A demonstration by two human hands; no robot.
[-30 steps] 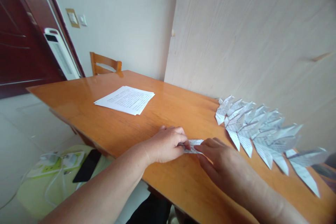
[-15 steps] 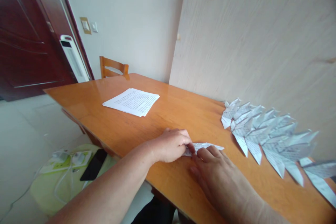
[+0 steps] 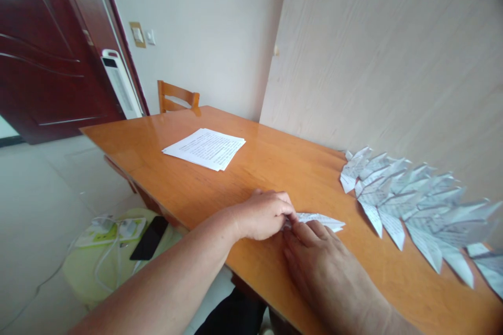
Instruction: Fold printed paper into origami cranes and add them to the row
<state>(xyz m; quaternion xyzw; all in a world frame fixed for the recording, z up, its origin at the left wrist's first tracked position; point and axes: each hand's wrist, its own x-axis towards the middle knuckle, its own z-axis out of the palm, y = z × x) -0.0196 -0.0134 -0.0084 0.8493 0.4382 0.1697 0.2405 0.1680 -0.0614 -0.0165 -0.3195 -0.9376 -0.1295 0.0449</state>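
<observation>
A folded piece of printed paper [image 3: 324, 221] lies on the wooden table [image 3: 275, 159], pointed at its right end. My left hand [image 3: 267, 214] is closed on the paper's left end, fingers bent down and pressed together. Against those fingertips rests my right hand [image 3: 318, 251], its fingers bent and pressing on the paper's near edge. Both hands cover much of the paper, so its left part is hidden. To the right stand rows of folded paper pieces [image 3: 416, 193] with printed text, pointed like boats or wings.
A stack of printed sheets [image 3: 204, 147] lies farther back on the table. At the lower left, a pale stool [image 3: 78, 272] holds a black phone [image 3: 149, 238], a power strip [image 3: 135, 229] and white cables. A wooden chair [image 3: 178, 97] stands behind the table, beside the wall.
My right hand has slid a little left along the paper, closer to my left hand, baring more of its right end. The whole view has shifted slightly.
</observation>
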